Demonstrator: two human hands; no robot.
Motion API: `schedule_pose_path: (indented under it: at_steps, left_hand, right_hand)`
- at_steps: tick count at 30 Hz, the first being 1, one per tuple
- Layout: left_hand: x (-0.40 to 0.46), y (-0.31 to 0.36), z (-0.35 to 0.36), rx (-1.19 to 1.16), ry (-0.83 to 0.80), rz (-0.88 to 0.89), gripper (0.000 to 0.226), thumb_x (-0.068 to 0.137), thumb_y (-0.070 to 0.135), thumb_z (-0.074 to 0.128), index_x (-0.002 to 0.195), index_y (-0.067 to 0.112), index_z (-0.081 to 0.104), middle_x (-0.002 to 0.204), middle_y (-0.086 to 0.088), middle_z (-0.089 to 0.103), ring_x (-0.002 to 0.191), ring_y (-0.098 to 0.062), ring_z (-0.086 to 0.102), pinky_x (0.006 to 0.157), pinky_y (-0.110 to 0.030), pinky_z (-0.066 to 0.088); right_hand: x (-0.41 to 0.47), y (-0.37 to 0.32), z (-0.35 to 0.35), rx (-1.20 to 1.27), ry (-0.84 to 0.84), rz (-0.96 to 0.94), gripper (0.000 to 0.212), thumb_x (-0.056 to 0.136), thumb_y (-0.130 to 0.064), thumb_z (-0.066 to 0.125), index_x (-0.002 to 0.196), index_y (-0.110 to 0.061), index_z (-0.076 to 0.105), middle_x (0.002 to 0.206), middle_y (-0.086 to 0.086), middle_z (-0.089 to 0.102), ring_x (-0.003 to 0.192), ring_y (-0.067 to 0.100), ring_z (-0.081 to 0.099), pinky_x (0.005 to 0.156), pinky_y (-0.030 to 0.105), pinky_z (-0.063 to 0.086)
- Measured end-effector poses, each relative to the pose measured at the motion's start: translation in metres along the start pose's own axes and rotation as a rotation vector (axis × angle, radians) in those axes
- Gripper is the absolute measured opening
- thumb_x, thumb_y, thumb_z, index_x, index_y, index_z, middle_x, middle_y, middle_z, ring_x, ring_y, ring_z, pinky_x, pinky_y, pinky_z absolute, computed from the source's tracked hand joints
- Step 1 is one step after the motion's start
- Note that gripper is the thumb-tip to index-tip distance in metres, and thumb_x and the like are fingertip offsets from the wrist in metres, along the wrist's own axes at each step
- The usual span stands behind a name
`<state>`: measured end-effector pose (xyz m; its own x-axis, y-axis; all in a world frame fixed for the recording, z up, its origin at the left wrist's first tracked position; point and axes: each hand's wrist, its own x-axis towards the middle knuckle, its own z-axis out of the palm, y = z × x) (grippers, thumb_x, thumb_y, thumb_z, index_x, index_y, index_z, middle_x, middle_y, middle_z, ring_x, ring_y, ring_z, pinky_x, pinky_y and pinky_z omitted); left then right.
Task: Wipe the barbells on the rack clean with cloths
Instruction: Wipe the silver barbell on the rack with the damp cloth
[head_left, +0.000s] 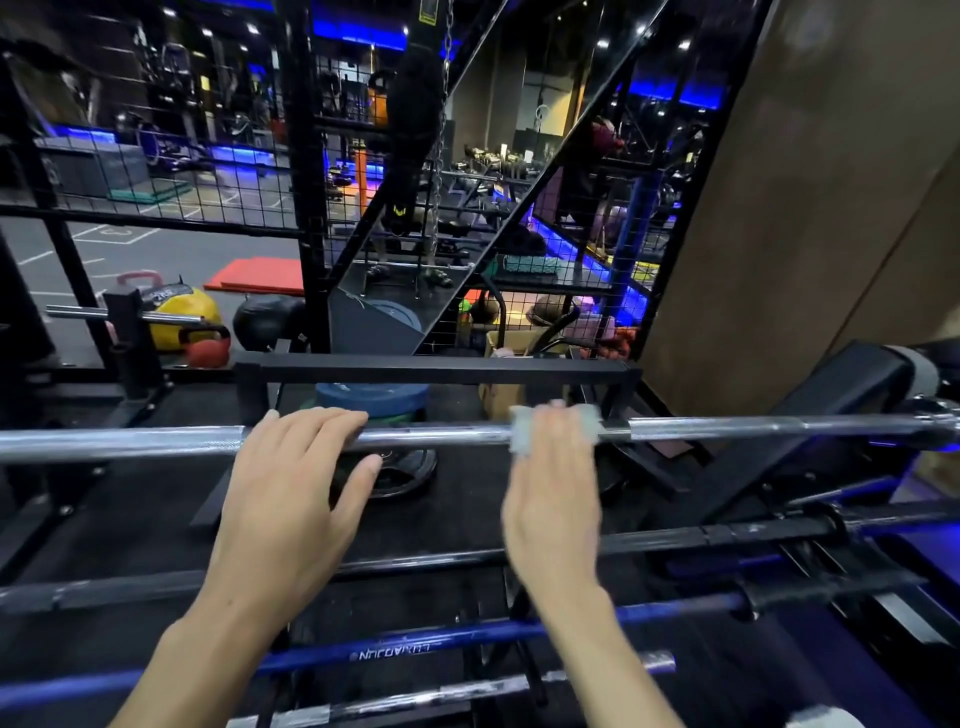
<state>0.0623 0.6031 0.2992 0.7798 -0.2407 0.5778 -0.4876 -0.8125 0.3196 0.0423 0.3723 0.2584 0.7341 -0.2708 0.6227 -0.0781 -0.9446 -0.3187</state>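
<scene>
1. I see a long chrome barbell (447, 435) lying level across the view. It is a smooth round steel shaft, with a rougher textured stretch at its left and a thicker sleeve toward the right edge.
2. My left hand (291, 499) rests on top of that bar. Its fingers lie fairly straight over the shaft and the thumb reaches out underneath toward the right, so its grip is loose and spread rather than clamped.
3. My right hand (553, 493) presses a pale, soft cloth (519, 431) onto the same bar, right of the left hand. The fingers curl over the cloth and bar, and the cloth bunches out on both sides of them. How far the fingers wrap behind I cannot tell.
4. Nearer to me, lower bars lie roughly parallel: a dark bar (156, 584), a glossy blue bar (467, 634) with white lettering, and a scuffed silver bar (519, 680).
5. All sit on a black metal rack (447, 370) with square tubing, over a dark floor.
6. Beyond the rack lie stacked round weight plates (382, 397), a yellow ball (187, 309), a red kettlebell (208, 348) and a red mat (260, 275).
7. The room is a dim gym with blue strip lights, black wire mesh partitions and a brown wall at the right.
8. The bar ends run out of frame, and the right hand is blurred.
</scene>
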Motion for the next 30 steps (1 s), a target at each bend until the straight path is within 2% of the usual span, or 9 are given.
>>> schedule_pose_path:
  at_steps: [2, 4, 10, 13, 16, 20, 23, 26, 30]
  left_hand:
    - [0.0, 0.003, 0.0, -0.014, 0.001, 0.0, 0.043, 0.095, 0.043, 0.051, 0.129, 0.019, 0.063, 0.122, 0.007, 0.064, 0.12, -0.018, 0.056, 0.122, -0.042, 0.025]
    - [-0.001, 0.005, -0.001, -0.022, 0.002, 0.007, 0.042, 0.095, 0.043, 0.052, 0.129, 0.019, 0.063, 0.122, 0.007, 0.064, 0.119, -0.018, 0.056, 0.122, -0.043, 0.025]
    - [-0.005, 0.004, -0.01, -0.066, 0.021, -0.007, 0.04, 0.095, 0.041, 0.052, 0.128, 0.02, 0.063, 0.122, 0.009, 0.062, 0.119, -0.014, 0.053, 0.121, -0.03, 0.018]
    - [-0.006, 0.007, -0.01, -0.082, 0.017, -0.003, 0.04, 0.095, 0.041, 0.053, 0.128, 0.02, 0.062, 0.123, 0.009, 0.062, 0.12, -0.013, 0.051, 0.118, -0.036, 0.028]
    - [-0.005, 0.011, -0.014, -0.08, 0.017, -0.007, 0.036, 0.101, 0.04, 0.055, 0.129, 0.02, 0.062, 0.123, 0.009, 0.061, 0.121, -0.013, 0.05, 0.114, -0.04, 0.035]
    - [-0.01, 0.008, -0.025, -0.122, 0.027, -0.01, 0.038, 0.095, 0.033, 0.062, 0.131, 0.02, 0.061, 0.125, 0.014, 0.057, 0.125, -0.004, 0.044, 0.108, -0.02, 0.03]
    - [-0.014, 0.002, -0.037, -0.148, 0.088, 0.006, 0.034, 0.097, 0.032, 0.061, 0.13, 0.022, 0.062, 0.123, 0.019, 0.052, 0.126, -0.002, 0.042, 0.108, -0.007, 0.021]
    - [-0.014, -0.01, -0.043, -0.092, 0.1, -0.018, 0.036, 0.097, 0.037, 0.056, 0.128, 0.02, 0.063, 0.122, 0.013, 0.057, 0.126, -0.011, 0.047, 0.107, -0.021, 0.03]
    - [-0.012, -0.024, -0.038, -0.039, 0.054, -0.06, 0.035, 0.097, 0.035, 0.059, 0.128, 0.018, 0.063, 0.122, 0.008, 0.061, 0.124, -0.015, 0.049, 0.106, -0.027, 0.034]
  right_hand:
    - [-0.007, -0.028, 0.005, 0.069, -0.052, -0.234, 0.05, 0.104, -0.013, 0.045, 0.151, 0.001, 0.039, 0.157, 0.015, 0.042, 0.148, 0.029, 0.034, 0.123, 0.045, 0.029]
    - [-0.001, -0.022, -0.001, 0.108, -0.088, -0.295, 0.046, 0.105, -0.017, 0.043, 0.148, -0.003, 0.046, 0.153, 0.01, 0.048, 0.146, 0.024, 0.038, 0.124, 0.039, 0.028]
    - [0.018, 0.032, -0.011, 0.109, 0.029, 0.05, 0.037, 0.107, -0.022, 0.032, 0.134, -0.009, 0.055, 0.133, 0.005, 0.057, 0.13, 0.026, 0.046, 0.115, 0.046, 0.037]
    - [0.015, -0.014, 0.001, 0.087, -0.029, -0.176, 0.036, 0.109, -0.023, 0.027, 0.124, -0.014, 0.059, 0.119, -0.001, 0.059, 0.116, 0.023, 0.049, 0.115, 0.042, 0.032]
    - [0.019, -0.024, -0.003, 0.143, -0.081, -0.319, 0.036, 0.109, -0.023, 0.034, 0.134, -0.013, 0.059, 0.127, 0.0, 0.063, 0.124, 0.02, 0.051, 0.12, 0.037, 0.03]
    - [0.023, 0.032, -0.019, 0.085, 0.016, -0.101, 0.034, 0.107, -0.016, 0.038, 0.128, -0.014, 0.064, 0.126, 0.006, 0.064, 0.126, 0.029, 0.052, 0.111, 0.046, 0.042]
    - [0.02, 0.023, -0.012, 0.077, 0.067, 0.055, 0.033, 0.106, -0.017, 0.034, 0.122, -0.009, 0.062, 0.122, 0.009, 0.064, 0.122, 0.031, 0.053, 0.116, 0.052, 0.034]
    - [0.019, -0.042, 0.01, 0.054, 0.009, -0.083, 0.039, 0.107, -0.023, 0.025, 0.109, -0.018, 0.064, 0.102, -0.002, 0.061, 0.099, 0.019, 0.049, 0.108, 0.043, 0.039]
    - [0.013, -0.09, 0.026, 0.094, -0.061, -0.327, 0.036, 0.107, -0.026, 0.032, 0.123, -0.014, 0.063, 0.113, -0.001, 0.065, 0.107, 0.021, 0.055, 0.117, 0.039, 0.03]
